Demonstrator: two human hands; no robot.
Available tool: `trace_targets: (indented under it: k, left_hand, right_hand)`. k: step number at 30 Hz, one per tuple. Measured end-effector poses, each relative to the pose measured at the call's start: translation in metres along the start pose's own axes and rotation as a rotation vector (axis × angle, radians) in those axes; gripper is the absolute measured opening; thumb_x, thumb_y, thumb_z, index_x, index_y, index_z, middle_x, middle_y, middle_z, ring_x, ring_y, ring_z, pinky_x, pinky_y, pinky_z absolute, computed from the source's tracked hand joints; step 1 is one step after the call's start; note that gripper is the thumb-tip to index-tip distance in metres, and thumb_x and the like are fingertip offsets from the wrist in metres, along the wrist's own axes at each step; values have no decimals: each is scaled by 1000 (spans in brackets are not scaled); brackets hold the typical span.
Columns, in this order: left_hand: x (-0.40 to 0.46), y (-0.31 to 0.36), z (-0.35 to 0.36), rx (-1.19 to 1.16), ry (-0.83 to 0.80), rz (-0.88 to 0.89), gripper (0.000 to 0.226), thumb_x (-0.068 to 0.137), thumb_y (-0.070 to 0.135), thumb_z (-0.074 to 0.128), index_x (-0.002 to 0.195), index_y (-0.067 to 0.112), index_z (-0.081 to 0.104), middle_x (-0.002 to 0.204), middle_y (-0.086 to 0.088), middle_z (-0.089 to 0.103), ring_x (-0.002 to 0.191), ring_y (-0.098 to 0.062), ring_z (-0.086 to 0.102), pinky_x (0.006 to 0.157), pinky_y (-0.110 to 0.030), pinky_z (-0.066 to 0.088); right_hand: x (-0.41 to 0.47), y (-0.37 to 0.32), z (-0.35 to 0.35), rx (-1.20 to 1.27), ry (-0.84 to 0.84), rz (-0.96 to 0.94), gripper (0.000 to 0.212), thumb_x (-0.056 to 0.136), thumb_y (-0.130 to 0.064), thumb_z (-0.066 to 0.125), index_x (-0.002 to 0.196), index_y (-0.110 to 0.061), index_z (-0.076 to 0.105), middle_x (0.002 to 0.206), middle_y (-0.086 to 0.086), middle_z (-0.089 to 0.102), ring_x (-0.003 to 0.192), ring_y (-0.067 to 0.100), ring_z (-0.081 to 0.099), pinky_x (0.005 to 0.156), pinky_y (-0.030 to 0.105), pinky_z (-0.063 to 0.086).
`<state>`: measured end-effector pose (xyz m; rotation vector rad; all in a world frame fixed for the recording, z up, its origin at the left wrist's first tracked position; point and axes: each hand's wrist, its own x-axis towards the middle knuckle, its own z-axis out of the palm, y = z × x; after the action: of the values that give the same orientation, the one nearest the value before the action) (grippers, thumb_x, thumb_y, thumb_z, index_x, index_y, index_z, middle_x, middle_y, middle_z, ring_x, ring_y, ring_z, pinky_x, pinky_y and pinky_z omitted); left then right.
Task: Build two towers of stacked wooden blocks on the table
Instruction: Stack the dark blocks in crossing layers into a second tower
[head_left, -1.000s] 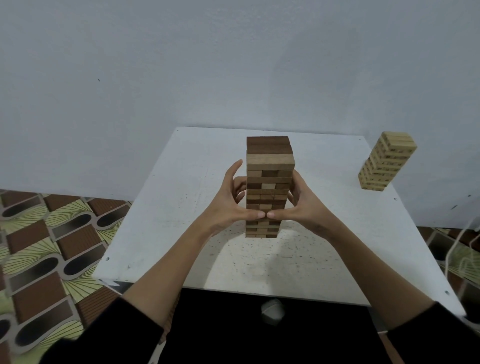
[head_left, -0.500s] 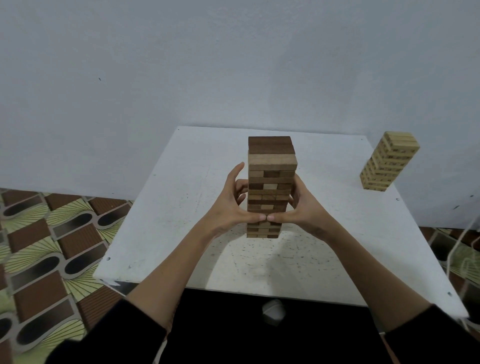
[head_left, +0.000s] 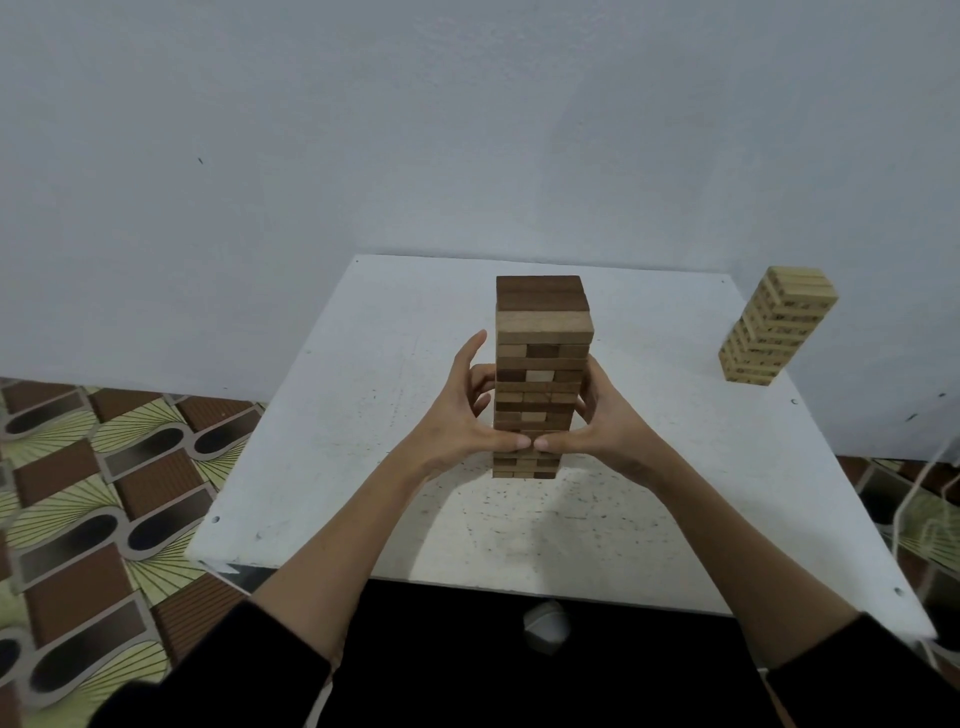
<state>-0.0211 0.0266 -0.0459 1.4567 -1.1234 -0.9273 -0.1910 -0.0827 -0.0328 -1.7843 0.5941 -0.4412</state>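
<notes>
1. Head view, looking down on a white table set against a pale wall.
2. At the table's middle: a tall tower of mixed dark and light wooden blocks, upright, layers crossing, two dark layers on top.
3. Left hand cupped around the tower's left side, fingers curled against the blocks, thumb lying across the near face low down.
4. Right hand cupped around the right side likewise, fingers wrapped onto the blocks, thumb across the near face.
5. Thumb tips touching each other in front of the tower, just above its lowest few layers.
6. Tower base resting on the table, a few layers visible beneath the thumbs.
7. At the far right corner of the table: a second tower of pale blocks, shorter, well apart from both hands, appearing tilted near the picture's edge.
8. Black sleeves at the near edge, forearms bare.
9. Left of the table: patterned floor tiles in brown, green and black.
10. Below the near table edge: a small white round object against dark fabric, too unclear to identify.
</notes>
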Motion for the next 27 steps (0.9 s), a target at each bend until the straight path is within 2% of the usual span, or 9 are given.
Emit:
trace_targets:
  k: [3,12,23,27]
  left_hand:
    - [-3,-5,-2,-3,-21,-19,120,57,13,87,149,28,12,131,-2,54,128,-11,47,114,-49,29]
    - [-3,-7,0,-2,-8,-21,119,58,12,86,149,30,11,130,-2,55,126,-11,49,114,-49,29]
    - [-4,-7,1,1,18,-11,116,59,9,85,148,30,13,126,2,56,121,-5,51,114,-48,29]
    - [-4,-8,1,-9,22,-7,116,60,6,85,148,30,14,126,-1,57,122,-8,52,114,-49,29]
  right_hand:
    - [-1,3,1,1,-5,17,114,50,-36,88,144,-28,24,133,-9,48,129,10,42,113,50,27]
    - [0,6,3,-21,20,27,105,56,-27,86,142,-32,27,129,-16,48,126,5,43,114,49,26]
    - [2,7,4,-23,38,28,108,53,-29,87,143,-31,26,132,-13,48,128,9,42,115,49,26]
    - [2,8,3,-24,44,29,109,53,-27,87,143,-31,26,131,-11,49,127,8,43,115,48,25]
